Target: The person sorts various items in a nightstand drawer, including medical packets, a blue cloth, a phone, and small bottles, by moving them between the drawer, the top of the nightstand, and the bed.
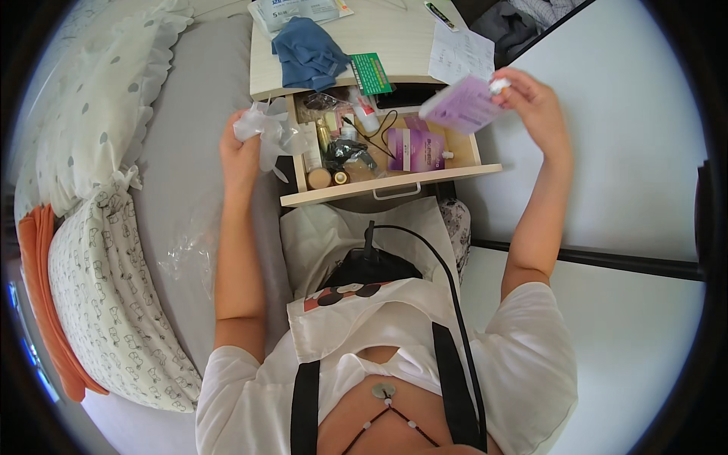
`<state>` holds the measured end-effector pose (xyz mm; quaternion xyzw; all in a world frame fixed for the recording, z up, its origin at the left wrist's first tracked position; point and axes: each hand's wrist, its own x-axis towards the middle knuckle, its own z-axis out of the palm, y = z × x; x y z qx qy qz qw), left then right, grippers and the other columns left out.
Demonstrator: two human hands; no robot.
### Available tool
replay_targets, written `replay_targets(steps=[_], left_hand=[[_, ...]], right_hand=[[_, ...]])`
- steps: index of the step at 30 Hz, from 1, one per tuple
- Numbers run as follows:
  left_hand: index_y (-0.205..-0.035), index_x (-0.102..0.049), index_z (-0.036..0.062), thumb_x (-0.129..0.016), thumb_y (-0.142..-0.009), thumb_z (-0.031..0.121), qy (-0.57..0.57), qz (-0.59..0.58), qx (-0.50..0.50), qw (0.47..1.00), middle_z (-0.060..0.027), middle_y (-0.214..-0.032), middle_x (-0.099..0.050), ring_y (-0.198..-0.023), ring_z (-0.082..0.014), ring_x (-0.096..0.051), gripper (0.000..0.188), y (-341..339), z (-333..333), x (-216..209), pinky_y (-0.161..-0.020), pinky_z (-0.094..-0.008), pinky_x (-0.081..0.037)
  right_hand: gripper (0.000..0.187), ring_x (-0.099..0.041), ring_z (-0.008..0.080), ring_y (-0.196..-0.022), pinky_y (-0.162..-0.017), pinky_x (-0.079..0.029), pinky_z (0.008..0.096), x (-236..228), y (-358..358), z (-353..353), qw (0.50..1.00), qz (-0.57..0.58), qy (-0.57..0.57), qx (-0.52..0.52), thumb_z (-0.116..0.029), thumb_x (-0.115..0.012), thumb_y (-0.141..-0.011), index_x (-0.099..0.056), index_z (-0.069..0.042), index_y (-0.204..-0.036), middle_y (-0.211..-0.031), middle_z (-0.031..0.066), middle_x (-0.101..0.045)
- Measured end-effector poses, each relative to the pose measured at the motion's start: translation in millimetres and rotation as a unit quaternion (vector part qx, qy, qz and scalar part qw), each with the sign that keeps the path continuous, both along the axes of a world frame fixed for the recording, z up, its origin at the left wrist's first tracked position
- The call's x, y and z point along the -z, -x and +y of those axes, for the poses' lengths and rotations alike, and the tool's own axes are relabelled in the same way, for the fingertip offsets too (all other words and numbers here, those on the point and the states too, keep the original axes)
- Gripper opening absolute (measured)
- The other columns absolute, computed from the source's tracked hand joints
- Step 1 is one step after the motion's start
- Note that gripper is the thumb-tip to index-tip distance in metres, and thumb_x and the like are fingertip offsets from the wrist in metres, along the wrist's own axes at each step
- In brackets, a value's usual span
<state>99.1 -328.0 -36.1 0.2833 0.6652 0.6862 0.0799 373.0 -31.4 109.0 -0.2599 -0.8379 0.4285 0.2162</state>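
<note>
My left hand (238,155) is closed around crumpled translucent plastic wrapping (274,138), held over the left side of a pulled-out drawer (345,190). To the right, above the drawer's corner, my right hand (538,110) pinches a flat purple packet (464,106), slightly blurred. A small white thing (500,86) also shows at those fingertips; its kind is unclear. Inside the drawer lie a purple box (415,150), a white tube (365,114), a black crumpled bag (347,152), a thin black cable (378,137) and a round jar (319,179).
On the cabinet top (394,42) are a blue cloth (309,51), a green card (370,73), a paper sheet (462,54) and a soft pack (292,12). A grey bed (201,98) with pillows (114,296) borders the left. White panels (599,136) stand at right.
</note>
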Motion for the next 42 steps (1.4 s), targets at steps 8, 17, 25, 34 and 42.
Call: replay_targets(steps=[8,17,25,34,42], left_hand=[[-0.1,-0.055,-0.0002,-0.049,-0.077,0.0,0.004,-0.003,0.002,1.0,-0.0015,-0.085,-0.057,-0.08,-0.0079,-0.051,0.023,-0.3,-0.4,0.1,-0.072,-0.0217,-0.041],[-0.101,-0.055,-0.0001,-0.049,-0.077,0.0,0.016,-0.015,-0.006,1.0,-0.0019,-0.086,-0.058,-0.081,-0.0091,-0.052,0.025,-3.4,0.6,-2.3,-0.073,-0.0228,-0.041],[-0.102,-0.056,0.0015,-0.051,-0.076,0.003,0.08,0.027,-0.035,0.996,-0.0043,-0.086,-0.06,-0.081,-0.0106,-0.054,0.026,-6.5,-1.1,-14.0,-0.072,-0.0247,-0.043],[-0.1,-0.055,0.0005,-0.051,-0.075,0.002,0.035,-0.011,0.006,0.999,-0.0039,-0.084,-0.06,-0.079,-0.0097,-0.054,0.025,-2.2,-2.6,-6.9,-0.07,-0.0242,-0.043],[-0.097,-0.055,0.0004,-0.05,-0.075,0.002,0.027,0.007,-0.005,1.0,-0.0025,-0.08,-0.06,-0.075,-0.009,-0.054,0.022,-0.7,-3.6,-12.1,-0.067,-0.0239,-0.043]], right_hand=[[0.007,-0.048,0.0047,-0.064,-0.063,-0.042,0.0197,67.4,-1.6,-18.9,0.987,-0.135,0.042,-0.072,-0.005,-0.057,-0.076,-0.056,-0.005,-0.083,-0.068,-0.0026,-0.052],[0.017,-0.06,0.0219,-0.08,-0.073,-0.046,0.0301,101.1,-1.4,0.4,0.979,-0.168,-0.116,-0.02,-0.005,-0.055,-0.076,-0.057,-0.004,-0.093,-0.09,0.0096,-0.062],[0.034,-0.052,0.0283,-0.104,-0.089,-0.041,0.0353,171.5,34.3,2.8,0.894,-0.372,-0.211,-0.131,-0.016,-0.052,-0.078,-0.056,-0.013,-0.112,-0.112,0.0132,-0.055],[0.021,-0.059,0.0271,-0.089,-0.078,-0.046,0.0382,147.9,73.6,-22.9,0.895,-0.372,-0.192,-0.152,-0.021,-0.054,-0.077,-0.064,-0.014,-0.093,-0.094,0.0105,-0.063],[0.02,-0.06,0.0283,-0.082,-0.072,-0.047,0.0396,159.0,96.2,-74.3,0.847,-0.435,-0.178,-0.247,-0.026,-0.064,-0.069,-0.063,-0.011,-0.082,-0.084,0.0117,-0.063]])
